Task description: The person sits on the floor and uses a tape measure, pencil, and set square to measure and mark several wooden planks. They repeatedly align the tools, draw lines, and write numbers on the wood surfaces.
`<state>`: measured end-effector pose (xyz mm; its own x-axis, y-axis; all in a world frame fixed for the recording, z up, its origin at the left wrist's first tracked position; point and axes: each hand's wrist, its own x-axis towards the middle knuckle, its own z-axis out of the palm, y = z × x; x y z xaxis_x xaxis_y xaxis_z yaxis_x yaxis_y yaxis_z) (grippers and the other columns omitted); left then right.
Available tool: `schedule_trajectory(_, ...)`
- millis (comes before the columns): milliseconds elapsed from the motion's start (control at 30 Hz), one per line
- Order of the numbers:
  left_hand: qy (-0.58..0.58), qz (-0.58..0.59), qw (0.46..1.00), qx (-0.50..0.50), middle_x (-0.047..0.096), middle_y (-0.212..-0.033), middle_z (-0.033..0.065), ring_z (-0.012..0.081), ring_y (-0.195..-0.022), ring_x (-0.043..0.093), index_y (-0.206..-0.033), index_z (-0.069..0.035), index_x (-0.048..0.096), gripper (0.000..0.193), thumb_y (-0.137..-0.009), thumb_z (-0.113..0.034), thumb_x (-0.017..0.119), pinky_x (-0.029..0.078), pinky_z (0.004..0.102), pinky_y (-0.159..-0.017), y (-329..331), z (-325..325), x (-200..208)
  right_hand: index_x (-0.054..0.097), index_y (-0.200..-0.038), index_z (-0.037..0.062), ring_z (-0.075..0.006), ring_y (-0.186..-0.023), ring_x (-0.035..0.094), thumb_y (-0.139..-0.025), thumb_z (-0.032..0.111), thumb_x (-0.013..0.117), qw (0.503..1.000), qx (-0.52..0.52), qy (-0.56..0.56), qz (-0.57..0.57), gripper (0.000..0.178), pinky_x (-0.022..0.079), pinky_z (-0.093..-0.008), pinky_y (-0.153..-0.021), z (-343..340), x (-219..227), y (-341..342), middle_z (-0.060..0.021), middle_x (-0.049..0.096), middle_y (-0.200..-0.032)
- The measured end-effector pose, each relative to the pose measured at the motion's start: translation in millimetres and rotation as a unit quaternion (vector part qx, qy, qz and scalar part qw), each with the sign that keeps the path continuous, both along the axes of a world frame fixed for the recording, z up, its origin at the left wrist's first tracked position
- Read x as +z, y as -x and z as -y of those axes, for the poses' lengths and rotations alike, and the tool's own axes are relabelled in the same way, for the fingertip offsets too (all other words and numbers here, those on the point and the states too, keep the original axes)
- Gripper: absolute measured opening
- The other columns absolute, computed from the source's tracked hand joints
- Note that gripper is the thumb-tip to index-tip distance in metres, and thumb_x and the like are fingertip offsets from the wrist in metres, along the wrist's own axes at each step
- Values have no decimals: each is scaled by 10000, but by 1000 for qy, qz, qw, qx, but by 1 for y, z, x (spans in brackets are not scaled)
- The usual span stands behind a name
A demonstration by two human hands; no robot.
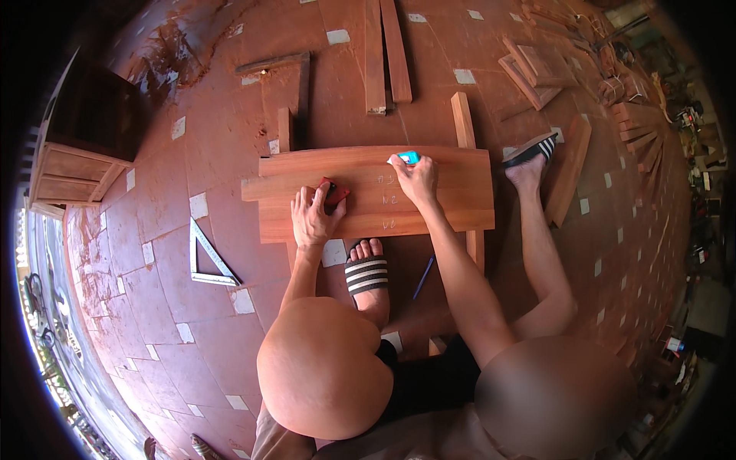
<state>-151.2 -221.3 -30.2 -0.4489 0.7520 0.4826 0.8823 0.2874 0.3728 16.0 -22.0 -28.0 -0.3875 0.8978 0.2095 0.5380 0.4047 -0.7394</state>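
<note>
Three reddish wooden boards (445,192) lie side by side across two wooden battens on the tiled floor. My left hand (313,216) rests on the near-left part of the boards, fingers closed around a small red block (336,192). My right hand (418,178) sits near the far edge of the boards, holding a small turquoise object (409,157) against the wood. Faint chalk marks (389,201) show on the boards between my hands.
A metal triangular square (205,257) lies on the floor to the left. My sandalled feet (366,274) stand beside the boards, and a blue pencil (423,277) lies between them. Loose planks (387,54) and frames lie beyond; a wooden cabinet (77,165) stands far left.
</note>
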Motion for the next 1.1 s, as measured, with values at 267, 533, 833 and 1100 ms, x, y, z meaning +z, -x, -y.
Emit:
schedule_trajectory(267, 6, 17, 1000, 1, 676, -1089, 164, 318, -970, 673, -1344, -101, 628, 528, -924, -407, 718, 568, 486, -794, -3, 5, 1, 737, -789, -3, -267, -637, 725, -871, 419, 837, 998, 41, 35, 10, 441, 560, -391, -624, -19, -2, 28, -142, 740, -699)
schedule_trajectory(533, 6, 26, 1000, 3, 652, -1035, 142, 293, -919, 646, -1335, -97, 618, 499, -928, -372, 705, 546, 455, -773, 0, 4, -5, 713, -740, 6, -310, -610, 709, -873, 372, 838, 998, -5, 10, 60, 409, 560, -413, -622, -23, -13, 27, -146, 720, -670)
schedule_trajectory(833, 5, 37, 999, 2, 626, -976, 116, 264, -861, 616, -1325, -93, 606, 467, -934, -333, 692, 520, 421, -749, 2, 1, -5, 776, -818, -2, -300, -621, 720, -897, 338, 820, 997, -46, 65, 0, 352, 558, -394, -617, -22, -11, 17, -147, 745, -704)
schedule_trajectory(1100, 3, 48, 999, 6, 602, -923, 94, 239, -809, 590, -1316, -89, 596, 439, -938, -298, 679, 497, 391, -727, 4, 2, -9, 689, -748, -19, -371, -727, 681, -885, 443, 825, 999, -39, 6, 37, 500, 543, -473, -710, -21, -10, 12, -196, 695, -761)
